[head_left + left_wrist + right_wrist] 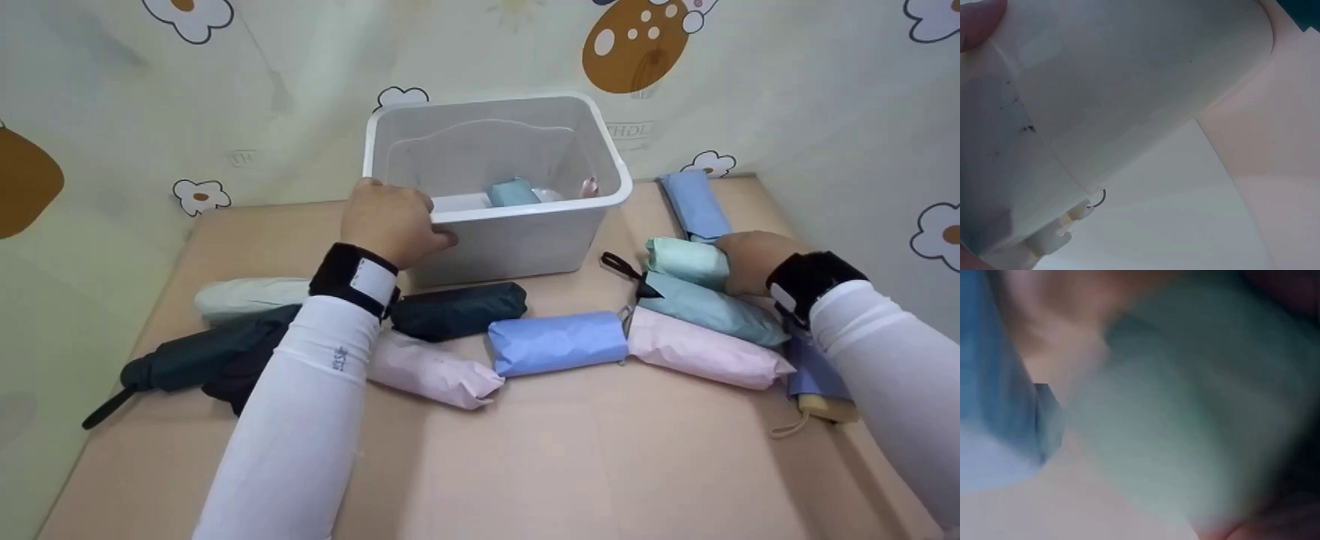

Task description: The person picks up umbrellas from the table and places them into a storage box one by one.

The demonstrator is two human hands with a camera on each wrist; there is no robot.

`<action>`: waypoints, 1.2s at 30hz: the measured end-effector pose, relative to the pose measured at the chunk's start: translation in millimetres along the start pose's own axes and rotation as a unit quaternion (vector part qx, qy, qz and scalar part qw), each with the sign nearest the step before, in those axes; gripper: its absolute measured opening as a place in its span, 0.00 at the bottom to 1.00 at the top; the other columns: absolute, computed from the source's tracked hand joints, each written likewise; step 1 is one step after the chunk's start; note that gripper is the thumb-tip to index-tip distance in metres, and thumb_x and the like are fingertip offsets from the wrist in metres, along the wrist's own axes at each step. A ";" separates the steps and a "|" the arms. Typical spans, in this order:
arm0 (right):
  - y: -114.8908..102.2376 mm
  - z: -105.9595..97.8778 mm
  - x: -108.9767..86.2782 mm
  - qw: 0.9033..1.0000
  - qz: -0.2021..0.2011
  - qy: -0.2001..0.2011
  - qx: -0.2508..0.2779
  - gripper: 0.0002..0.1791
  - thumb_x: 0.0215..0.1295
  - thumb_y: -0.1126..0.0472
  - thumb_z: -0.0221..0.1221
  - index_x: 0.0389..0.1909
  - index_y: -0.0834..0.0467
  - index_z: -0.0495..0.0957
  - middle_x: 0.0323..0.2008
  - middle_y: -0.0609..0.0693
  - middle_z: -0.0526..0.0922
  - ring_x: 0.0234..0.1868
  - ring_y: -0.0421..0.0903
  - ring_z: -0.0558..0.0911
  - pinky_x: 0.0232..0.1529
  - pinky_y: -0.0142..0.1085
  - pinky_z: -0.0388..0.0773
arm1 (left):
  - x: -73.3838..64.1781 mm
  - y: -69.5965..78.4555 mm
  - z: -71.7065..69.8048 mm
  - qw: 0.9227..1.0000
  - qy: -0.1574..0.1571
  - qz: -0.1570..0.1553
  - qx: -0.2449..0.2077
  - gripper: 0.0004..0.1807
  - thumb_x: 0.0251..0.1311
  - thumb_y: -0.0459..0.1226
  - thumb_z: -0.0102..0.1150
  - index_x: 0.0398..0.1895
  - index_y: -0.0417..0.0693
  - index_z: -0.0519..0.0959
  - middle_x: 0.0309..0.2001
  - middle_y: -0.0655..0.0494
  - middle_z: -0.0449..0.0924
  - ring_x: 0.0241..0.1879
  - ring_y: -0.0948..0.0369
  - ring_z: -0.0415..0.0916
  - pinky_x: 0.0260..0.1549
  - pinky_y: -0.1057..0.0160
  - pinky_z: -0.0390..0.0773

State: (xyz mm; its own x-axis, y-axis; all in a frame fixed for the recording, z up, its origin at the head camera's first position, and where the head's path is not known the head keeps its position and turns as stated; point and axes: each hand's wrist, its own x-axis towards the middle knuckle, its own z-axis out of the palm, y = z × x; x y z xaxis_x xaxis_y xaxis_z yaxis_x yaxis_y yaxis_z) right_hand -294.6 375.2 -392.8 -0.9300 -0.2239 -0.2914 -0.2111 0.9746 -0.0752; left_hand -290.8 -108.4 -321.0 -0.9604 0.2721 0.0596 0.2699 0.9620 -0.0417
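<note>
My left hand (391, 221) grips the near left rim of a white plastic bin (517, 244), thumb over the front. The bin's outer wall (1129, 84) fills much of the left wrist view. Inside lie a teal folded umbrella (514, 193) and a small pink item (589, 187). On the right, my right hand (756, 261) holds one end of a mint green folded umbrella (684, 259), which shows blurred and large in the right wrist view. Just beneath it lies a grey-teal umbrella (712, 309) with a dark strap. A blue umbrella (696, 204) lies behind the hand.
Across the tabletop (517, 457) lie a periwinkle umbrella (559, 343), two pink ones (705, 349), a navy one (459, 311), a dark green one (202, 352) and a pale one (251, 296). Another blue umbrella (817, 371) sits under the right forearm. A patterned curtain (300, 97) hangs behind.
</note>
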 end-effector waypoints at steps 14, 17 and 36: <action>-49.1 -90.6 -37.2 0.986 0.024 0.103 0.132 0.35 0.66 0.60 0.63 0.71 0.69 0.63 0.54 0.73 0.78 0.42 0.65 0.80 0.32 0.52 0.81 | -0.2 0.3 0.5 1.000 0.011 0.005 0.003 0.29 0.60 0.65 0.64 0.33 0.47 0.86 0.28 0.51 0.88 0.39 0.49 0.85 0.63 0.46 0.70; -68.7 -104.8 -38.2 0.975 0.027 0.158 0.156 0.38 0.68 0.58 0.62 0.74 0.68 0.61 0.58 0.73 0.78 0.48 0.68 0.81 0.41 0.58 0.82 | -0.6 0.4 0.2 1.000 0.011 0.005 0.003 0.29 0.59 0.65 0.64 0.33 0.47 0.86 0.28 0.51 0.88 0.39 0.49 0.85 0.62 0.46 0.70; -207.7 -121.8 32.9 0.918 -0.031 0.219 0.328 0.43 0.67 0.62 0.65 0.80 0.52 0.56 0.70 0.56 0.75 0.65 0.53 0.77 0.68 0.54 0.75 | -1.0 -0.9 0.2 1.000 0.016 0.006 0.007 0.30 0.59 0.66 0.64 0.32 0.47 0.86 0.29 0.50 0.88 0.39 0.47 0.86 0.60 0.46 0.71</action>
State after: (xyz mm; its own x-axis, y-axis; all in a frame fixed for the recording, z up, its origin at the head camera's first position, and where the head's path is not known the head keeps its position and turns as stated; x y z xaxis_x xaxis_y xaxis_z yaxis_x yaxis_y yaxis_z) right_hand -318.0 166.4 -270.6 -0.9844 -0.1149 0.1331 -0.1750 0.7126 -0.6795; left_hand -290.1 -109.6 -321.2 -0.9544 0.2846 0.0905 0.2805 0.9582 -0.0558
